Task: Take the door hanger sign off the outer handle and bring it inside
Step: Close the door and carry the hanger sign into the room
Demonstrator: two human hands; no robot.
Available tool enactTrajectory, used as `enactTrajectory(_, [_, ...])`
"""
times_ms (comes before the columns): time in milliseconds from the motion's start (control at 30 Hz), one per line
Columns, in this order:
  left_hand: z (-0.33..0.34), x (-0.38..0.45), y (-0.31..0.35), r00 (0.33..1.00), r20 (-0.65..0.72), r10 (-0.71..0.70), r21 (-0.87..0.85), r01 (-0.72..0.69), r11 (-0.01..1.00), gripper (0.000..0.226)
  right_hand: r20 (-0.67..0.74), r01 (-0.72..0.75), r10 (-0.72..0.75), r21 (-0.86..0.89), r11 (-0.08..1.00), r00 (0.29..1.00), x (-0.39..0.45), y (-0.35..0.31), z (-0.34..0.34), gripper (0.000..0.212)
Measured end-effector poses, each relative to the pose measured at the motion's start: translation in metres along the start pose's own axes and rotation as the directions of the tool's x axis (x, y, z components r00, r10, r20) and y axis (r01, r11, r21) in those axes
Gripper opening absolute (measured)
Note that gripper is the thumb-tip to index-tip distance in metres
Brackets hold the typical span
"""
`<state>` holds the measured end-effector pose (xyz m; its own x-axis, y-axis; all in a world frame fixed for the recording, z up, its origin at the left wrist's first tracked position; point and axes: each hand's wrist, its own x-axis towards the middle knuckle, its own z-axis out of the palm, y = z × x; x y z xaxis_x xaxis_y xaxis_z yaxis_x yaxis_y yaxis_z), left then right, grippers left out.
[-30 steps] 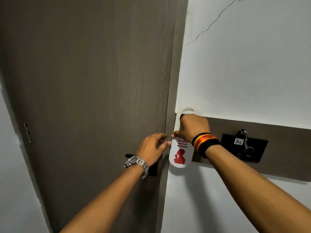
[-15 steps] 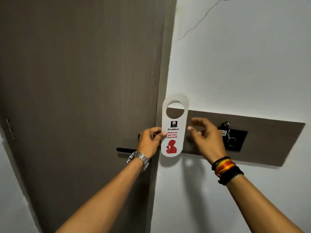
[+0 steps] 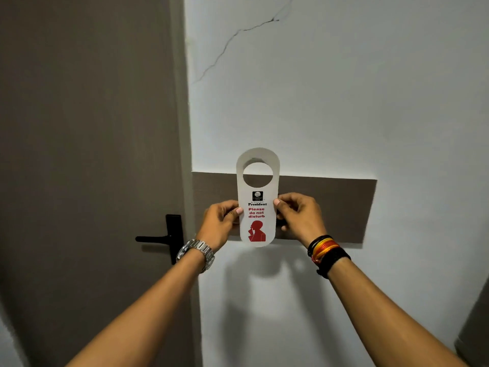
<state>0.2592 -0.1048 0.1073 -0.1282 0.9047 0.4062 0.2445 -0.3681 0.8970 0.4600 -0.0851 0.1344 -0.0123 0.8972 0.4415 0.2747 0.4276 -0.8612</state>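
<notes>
The white door hanger sign [image 3: 257, 200] with red "Please do not disturb" print and a round hole at its top stands upright in front of me, off any handle. My left hand [image 3: 221, 223] pinches its left edge and my right hand [image 3: 299, 217] pinches its right edge, thumbs on the printed face. The black lever door handle [image 3: 161, 238] sits on the brown door [image 3: 87, 154] to the left of my hands, with nothing hanging on it.
A white wall [image 3: 330, 102] with a thin crack fills the right side. A brown wall panel [image 3: 330, 207] runs behind the sign. A grey object's edge [image 3: 476, 329] shows at the lower right.
My right hand has closed on the sign's right edge, so both hands now hold it. The sign has moved right, away from the door edge, in front of the wall panel.
</notes>
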Motion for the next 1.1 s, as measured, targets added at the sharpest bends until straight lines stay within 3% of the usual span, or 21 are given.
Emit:
enactTrajectory(333, [0.208,-0.033,0.04,0.997,-0.019,-0.068,-0.053,0.067,0.996,0.016,-0.029,-0.049,0.049,-0.007,0.999,0.998,-0.011,0.081,-0.194,0.014])
enactTrajectory(533, [0.364,-0.061,0.008,0.982,0.12,-0.147,-0.039,0.152,0.988,0.021,-0.104,-0.21,0.206,-0.028,0.977,0.973,-0.043,0.179,-0.319,0.013])
enactTrajectory(767, [0.525,-0.11,-0.046,0.911,0.316,-0.266,0.044,0.266,0.963,0.024,-0.248,-0.475,0.484,0.102,0.874,0.839,-0.104,0.308,-0.428,0.013])
enactTrajectory(933, [0.616,-0.153,-0.065,0.826,0.475,-0.302,0.162,0.255,0.953,0.038,-0.357,-0.578,0.574,0.106,0.809,0.738,-0.147,0.374,-0.486,0.015])
enactTrajectory(1100, [0.677,-0.177,-0.075,0.779,0.525,-0.343,0.158,0.307,0.938,0.051,-0.451,-0.647,0.614,0.099,0.756,0.648,-0.163,0.424,-0.52,0.014])
